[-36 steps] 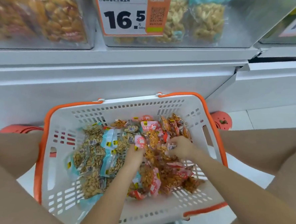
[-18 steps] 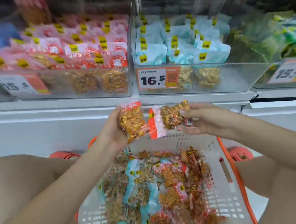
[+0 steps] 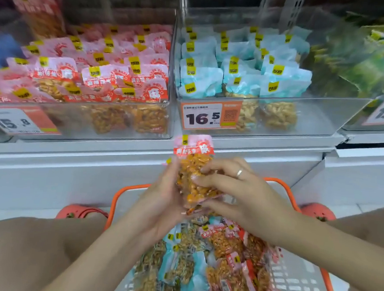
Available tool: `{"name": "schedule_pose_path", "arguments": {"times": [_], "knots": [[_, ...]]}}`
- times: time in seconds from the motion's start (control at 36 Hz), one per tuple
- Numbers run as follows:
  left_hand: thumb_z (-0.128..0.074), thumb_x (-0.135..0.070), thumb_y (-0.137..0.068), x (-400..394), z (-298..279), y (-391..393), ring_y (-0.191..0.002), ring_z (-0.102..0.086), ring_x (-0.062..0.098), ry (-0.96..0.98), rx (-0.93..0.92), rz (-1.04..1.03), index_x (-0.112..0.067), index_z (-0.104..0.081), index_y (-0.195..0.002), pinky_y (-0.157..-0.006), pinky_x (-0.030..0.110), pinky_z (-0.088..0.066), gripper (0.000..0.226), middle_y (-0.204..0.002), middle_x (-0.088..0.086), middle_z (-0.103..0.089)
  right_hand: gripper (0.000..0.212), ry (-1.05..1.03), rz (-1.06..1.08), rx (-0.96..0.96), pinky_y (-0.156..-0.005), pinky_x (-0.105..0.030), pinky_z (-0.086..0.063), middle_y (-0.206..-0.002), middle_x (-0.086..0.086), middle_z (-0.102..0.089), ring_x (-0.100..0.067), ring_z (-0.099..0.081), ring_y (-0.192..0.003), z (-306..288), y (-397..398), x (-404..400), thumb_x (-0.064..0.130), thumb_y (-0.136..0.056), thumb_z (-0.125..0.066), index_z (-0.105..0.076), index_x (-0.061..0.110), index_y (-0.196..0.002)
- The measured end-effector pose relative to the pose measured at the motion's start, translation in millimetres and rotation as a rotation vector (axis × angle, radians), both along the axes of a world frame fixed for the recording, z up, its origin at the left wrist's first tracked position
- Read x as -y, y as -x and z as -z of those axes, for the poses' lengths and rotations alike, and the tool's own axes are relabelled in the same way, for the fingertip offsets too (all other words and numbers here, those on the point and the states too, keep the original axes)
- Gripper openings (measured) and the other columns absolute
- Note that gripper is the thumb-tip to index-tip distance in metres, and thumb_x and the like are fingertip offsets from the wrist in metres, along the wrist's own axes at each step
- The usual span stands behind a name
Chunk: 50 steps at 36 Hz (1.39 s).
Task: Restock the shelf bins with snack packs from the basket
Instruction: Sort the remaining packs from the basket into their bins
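A white shelf (image 3: 140, 162) runs across the view. On it stand three clear bins. The bin at eleven o'clock (image 3: 80, 125) holds pink-topped packs (image 3: 105, 77) and carries a price tag reading 15.8 (image 3: 19, 121). The bin at one o'clock (image 3: 300, 120) holds blue-topped packs (image 3: 243, 67) and a tag reading 16.5 (image 3: 209, 116). A third bin at three o'clock (image 3: 371, 66) holds blurred green packs.

At six o'clock, a white basket with an orange rim (image 3: 278, 184) holds mixed pink and blue snack packs (image 3: 213, 259).

At centre, just above the basket, both hands hold a small stack of pink-topped snack packs (image 3: 193, 163) upright. The left hand (image 3: 160, 202) cups them from the left; the right hand (image 3: 239, 193), wearing a ring (image 3: 239, 173), curls its fingers across their front.
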<state>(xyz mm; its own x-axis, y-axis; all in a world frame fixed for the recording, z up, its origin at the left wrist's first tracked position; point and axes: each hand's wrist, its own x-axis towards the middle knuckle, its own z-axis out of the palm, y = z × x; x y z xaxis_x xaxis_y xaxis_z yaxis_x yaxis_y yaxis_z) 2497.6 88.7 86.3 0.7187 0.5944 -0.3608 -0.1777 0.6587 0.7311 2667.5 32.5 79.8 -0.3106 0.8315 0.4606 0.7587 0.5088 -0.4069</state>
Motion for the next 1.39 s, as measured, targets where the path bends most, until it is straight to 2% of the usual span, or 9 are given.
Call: {"name": "schedule_pose_path", "arguments": {"times": [0.11, 0.36, 0.47, 0.61, 0.75, 0.92, 1.08, 1.31, 1.39], "knots": [[-0.068, -0.023, -0.078, -2, -1, 2, -0.092, -0.068, 0.03, -0.138, -0.067, -0.18, -0.012, -0.049, -0.129, -0.063, 0.034, -0.055, 0.056, -0.11, 0.014, -0.069, 0.038, 0.048, -0.037, -0.017, -0.094, -0.023, -0.041, -0.129, 0.005, -0.047, -0.015, -0.048, -0.108, -3, 2, 1, 0.033, -0.089, -0.062, -0.063, 0.016, -0.123], [-0.064, -0.023, -0.078, 0, -4, 3, -0.078, -0.07, 0.019, -0.196, -0.189, -0.214, -0.017, -0.06, -0.109, -0.068, 0.038, -0.059, 0.032, -0.097, 0.009, -0.072, 0.022, 0.051, -0.098, -0.047, -0.1, -0.018, -0.039, -0.123, 0.002, -0.062, -0.013, -0.053, -0.114, -8, 4, 4, 0.017, -0.09, -0.058, -0.069, 0.013, -0.108], [-0.056, -0.018, -0.09, -2, -5, 1, -0.08, -0.071, 0.023, -0.161, -0.264, -0.27, -0.013, -0.061, -0.112, -0.072, 0.042, -0.059, 0.023, -0.094, 0.011, -0.074, 0.019, 0.23, 0.058, -0.413, -0.098, -0.022, -0.045, -0.114, 0.017, -0.06, -0.003, -0.055, -0.116, -15, 11, 9, 0.025, -0.084, -0.07, -0.058, 0.029, -0.099], [-0.051, -0.014, -0.093, 3, -10, 1, -0.081, -0.071, 0.022, -0.21, -0.312, -0.236, -0.019, -0.061, -0.104, -0.071, 0.042, -0.059, 0.016, -0.091, 0.009, -0.074, 0.062, 0.599, 0.333, -0.832, -0.096, -0.028, -0.05, -0.118, 0.015, -0.053, -0.001, -0.057, -0.109, -25, 8, 4, 0.051, -0.057, -0.076, -0.046, 0.029, -0.107], [-0.051, -0.01, -0.094, 15, -11, -9, -0.084, -0.072, 0.02, -0.334, -0.361, -0.119, -0.02, -0.061, -0.112, -0.067, 0.035, -0.059, 0.024, -0.095, 0.006, -0.074, 0.063, 0.903, 0.212, -1.037, -0.065, -0.026, -0.05, -0.109, 0.001, -0.066, -0.014, -0.064, -0.08, -23, 11, -1, 0.034, -0.064, -0.076, -0.052, 0.021, -0.121], [-0.054, -0.017, -0.096, 12, -6, -8, -0.1, -0.068, 0.02, -0.475, -0.385, -0.059, -0.025, -0.051, -0.125, -0.087, 0.037, -0.054, 0.031, -0.108, 0.002, -0.072, 0.054, 0.96, 0.146, -1.21, -0.082, -0.035, -0.051, -0.1, -0.003, -0.07, -0.02, -0.064, -0.088, -23, 6, -4, 0.026, -0.072, -0.071, -0.057, 0.011, -0.122], [-0.076, -0.017, -0.067, 8, -4, -4, -0.104, -0.067, 0.019, -0.519, -0.332, 0.007, -0.027, -0.042, -0.133, -0.092, 0.037, -0.054, 0.075, -0.111, 0.001, -0.07, 0.059, 0.938, 0.138, -1.384, -0.075, -0.032, -0.056, -0.106, -0.012, -0.068, -0.019, -0.068, -0.086, -19, 7, -8, 0.018, -0.069, -0.071, -0.057, 0.001, -0.124], [-0.08, -0.014, -0.057, 7, -3, 0, -0.102, -0.067, 0.029, -0.469, -0.265, -0.021, -0.03, -0.049, -0.125, -0.091, 0.046, -0.054, 0.076, -0.109, 0.01, -0.07, 0.027, 0.963, 0.039, -1.292, -0.066, -0.021, -0.055, -0.083, 0.003, -0.07, -0.009, -0.068, -0.076, -26, 5, -6, 0.0, -0.087, -0.061, -0.058, 0.01, -0.112], [-0.077, -0.007, -0.059, 7, -4, 0, -0.1, -0.067, 0.029, -0.485, -0.252, -0.031, -0.029, -0.049, -0.124, -0.087, 0.043, -0.055, 0.074, -0.109, 0.011, -0.069, 0.047, 0.927, 0.036, -1.223, -0.081, -0.035, -0.054, -0.1, -0.008, -0.069, -0.018, -0.066, -0.089, -26, 5, -7, 0.001, -0.079, -0.07, -0.053, 0.009, -0.122]]}}
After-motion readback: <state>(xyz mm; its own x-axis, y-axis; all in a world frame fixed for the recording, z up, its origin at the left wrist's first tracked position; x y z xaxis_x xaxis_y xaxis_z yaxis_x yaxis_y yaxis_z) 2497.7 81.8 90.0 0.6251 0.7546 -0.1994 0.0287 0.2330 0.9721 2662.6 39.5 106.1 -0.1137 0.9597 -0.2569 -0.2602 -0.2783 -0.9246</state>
